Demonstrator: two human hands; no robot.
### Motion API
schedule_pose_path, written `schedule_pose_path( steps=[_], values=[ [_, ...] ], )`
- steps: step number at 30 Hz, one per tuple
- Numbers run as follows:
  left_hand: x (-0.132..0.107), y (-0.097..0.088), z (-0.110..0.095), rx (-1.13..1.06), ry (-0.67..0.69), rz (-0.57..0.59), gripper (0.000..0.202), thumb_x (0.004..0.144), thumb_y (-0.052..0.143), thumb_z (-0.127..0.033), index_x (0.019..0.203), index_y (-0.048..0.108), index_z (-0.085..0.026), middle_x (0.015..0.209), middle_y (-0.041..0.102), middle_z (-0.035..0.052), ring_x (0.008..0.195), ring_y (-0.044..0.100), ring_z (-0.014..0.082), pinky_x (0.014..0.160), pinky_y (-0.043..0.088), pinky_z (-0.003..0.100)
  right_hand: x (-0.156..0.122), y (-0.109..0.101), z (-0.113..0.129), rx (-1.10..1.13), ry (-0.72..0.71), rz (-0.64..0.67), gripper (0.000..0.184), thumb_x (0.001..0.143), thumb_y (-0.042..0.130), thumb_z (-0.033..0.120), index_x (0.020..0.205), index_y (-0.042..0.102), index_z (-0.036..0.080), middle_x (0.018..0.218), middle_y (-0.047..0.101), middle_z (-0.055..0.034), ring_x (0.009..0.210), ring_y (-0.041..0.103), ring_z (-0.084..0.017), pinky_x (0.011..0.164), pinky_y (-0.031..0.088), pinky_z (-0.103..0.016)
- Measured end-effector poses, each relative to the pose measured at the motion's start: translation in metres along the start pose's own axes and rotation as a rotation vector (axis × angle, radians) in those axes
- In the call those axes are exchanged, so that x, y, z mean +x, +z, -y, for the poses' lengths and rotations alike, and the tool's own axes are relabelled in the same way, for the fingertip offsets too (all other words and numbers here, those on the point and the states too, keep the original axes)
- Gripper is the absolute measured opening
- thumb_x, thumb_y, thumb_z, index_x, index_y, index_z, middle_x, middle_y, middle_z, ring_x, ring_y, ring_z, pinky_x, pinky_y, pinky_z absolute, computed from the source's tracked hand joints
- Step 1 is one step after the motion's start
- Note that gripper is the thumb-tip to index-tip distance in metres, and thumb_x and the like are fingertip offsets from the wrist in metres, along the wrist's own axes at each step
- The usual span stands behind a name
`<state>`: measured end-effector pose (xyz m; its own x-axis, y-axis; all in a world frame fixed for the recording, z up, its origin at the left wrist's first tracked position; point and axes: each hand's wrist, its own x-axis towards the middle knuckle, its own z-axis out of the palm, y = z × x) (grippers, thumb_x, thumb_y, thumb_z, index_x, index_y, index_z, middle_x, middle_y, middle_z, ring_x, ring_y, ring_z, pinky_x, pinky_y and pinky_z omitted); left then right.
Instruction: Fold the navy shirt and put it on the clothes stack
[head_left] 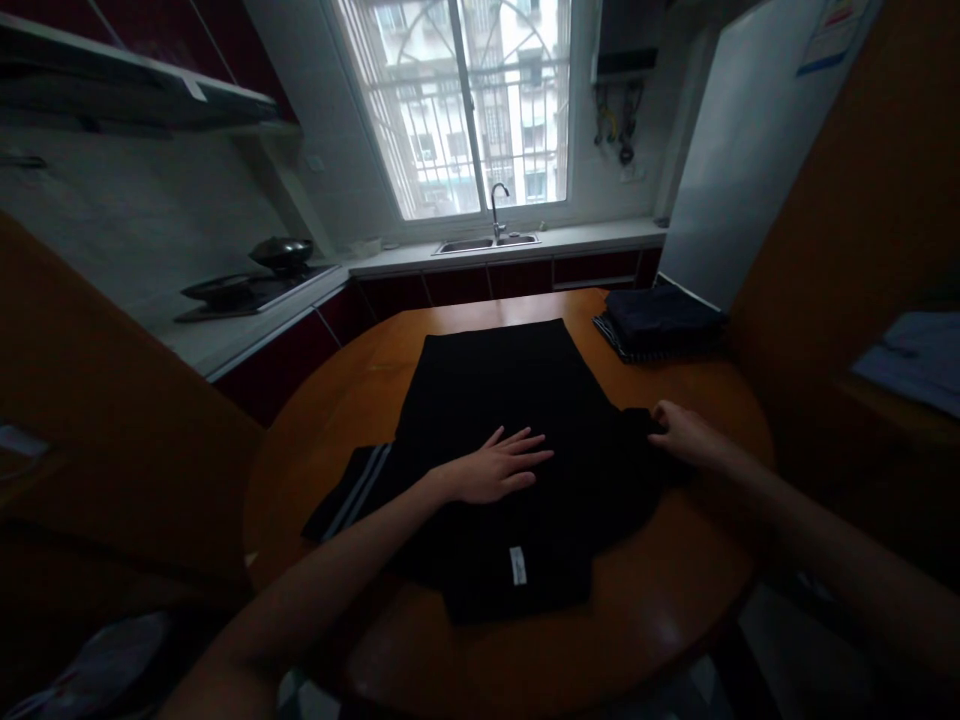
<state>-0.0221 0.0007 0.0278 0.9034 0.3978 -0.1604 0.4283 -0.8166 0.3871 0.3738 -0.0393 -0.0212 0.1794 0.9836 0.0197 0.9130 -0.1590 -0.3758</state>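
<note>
A black short-sleeved shirt lies spread on the round wooden table, its collar end towards me with a small white label showing. Two pale stripes cross the sleeve on the left. My left hand rests flat on the middle of the shirt, fingers spread. At the right side, my right hand pinches the edge of the other sleeve between thumb and fingers.
Folded dark clothes are stacked at the table's back right. Beyond the table are a counter with a sink, a stove with a pan on the left and a fridge on the right.
</note>
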Motion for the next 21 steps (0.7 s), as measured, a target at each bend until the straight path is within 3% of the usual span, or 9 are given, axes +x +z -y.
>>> schedule_pose_path(
  steps=[3, 7, 9, 12, 15, 18, 21],
  values=[
    [-0.006, 0.003, -0.019, -0.037, 0.114, 0.070, 0.053, 0.106, 0.036, -0.051, 0.158, 0.027, -0.044, 0.168, 0.021, -0.0026, 0.156, 0.011, 0.0287, 0.123, -0.002, 0.061, 0.009, -0.008, 0.001, 0.055, -0.039, -0.028, 0.024, 0.074, 0.065, 0.015, 0.098, 0.065, 0.021, 0.103, 0.073, -0.0090, 0.094, 0.069, -0.023, 0.077, 0.051, -0.029],
    [-0.012, 0.002, -0.027, -0.125, 0.198, 0.129, 0.050, 0.108, 0.031, -0.050, 0.157, 0.032, -0.041, 0.166, 0.026, -0.0038, 0.156, 0.014, 0.0256, 0.126, 0.000, 0.054, 0.016, -0.019, -0.003, -0.034, -0.051, -0.008, 0.021, 0.077, 0.062, 0.015, 0.098, 0.067, 0.019, 0.102, 0.072, -0.0113, 0.093, 0.068, -0.024, 0.081, 0.051, -0.032],
    [-0.017, -0.004, -0.022, -0.183, 0.178, 0.099, 0.050, 0.109, 0.026, -0.047, 0.158, 0.031, -0.039, 0.165, 0.030, -0.0035, 0.155, 0.019, 0.0224, 0.127, 0.004, 0.050, 0.011, -0.019, 0.002, -0.180, -0.039, -0.011, 0.020, 0.081, 0.064, 0.020, 0.101, 0.067, 0.018, 0.104, 0.071, -0.0149, 0.095, 0.068, -0.028, 0.082, 0.052, -0.037],
    [-0.032, -0.017, -0.011, -0.217, 0.061, -0.044, 0.051, 0.109, 0.027, -0.046, 0.159, 0.030, -0.035, 0.164, 0.034, -0.0004, 0.153, 0.025, 0.0213, 0.128, 0.011, 0.047, -0.007, -0.014, 0.029, -0.286, -0.089, -0.181, 0.027, 0.089, 0.059, 0.030, 0.110, 0.067, 0.016, 0.114, 0.068, -0.0210, 0.106, 0.064, -0.036, 0.086, 0.052, -0.049],
    [-0.059, -0.027, -0.008, -0.198, -0.037, -0.174, 0.053, 0.107, 0.035, -0.049, 0.158, 0.034, -0.032, 0.163, 0.037, 0.0026, 0.152, 0.029, 0.0235, 0.127, 0.017, 0.046, -0.037, -0.006, 0.074, -0.080, -0.380, -0.284, 0.031, 0.096, 0.051, 0.029, 0.120, 0.066, 0.018, 0.127, 0.064, -0.0179, 0.119, 0.060, -0.033, 0.099, 0.050, -0.052],
    [-0.087, -0.022, -0.018, -0.232, 0.045, -0.135, 0.052, 0.107, 0.033, -0.051, 0.157, 0.036, -0.033, 0.162, 0.037, 0.0019, 0.153, 0.027, 0.0241, 0.127, 0.016, 0.047, -0.074, 0.006, 0.116, 0.136, -0.808, -0.081, 0.037, 0.100, 0.048, 0.027, 0.134, 0.061, 0.023, 0.149, 0.053, -0.0104, 0.139, 0.047, -0.028, 0.114, 0.042, -0.049],
    [-0.106, 0.004, -0.033, -0.204, 0.086, -0.096, 0.056, 0.106, 0.032, -0.054, 0.159, 0.029, -0.035, 0.165, 0.031, 0.0019, 0.155, 0.019, 0.0266, 0.127, 0.009, 0.052, -0.101, 0.022, 0.137, 0.141, -1.060, 0.165, 0.053, 0.102, 0.049, 0.031, 0.154, 0.042, 0.026, 0.163, 0.037, -0.0063, 0.152, 0.029, -0.025, 0.123, 0.027, -0.051]
  ],
)
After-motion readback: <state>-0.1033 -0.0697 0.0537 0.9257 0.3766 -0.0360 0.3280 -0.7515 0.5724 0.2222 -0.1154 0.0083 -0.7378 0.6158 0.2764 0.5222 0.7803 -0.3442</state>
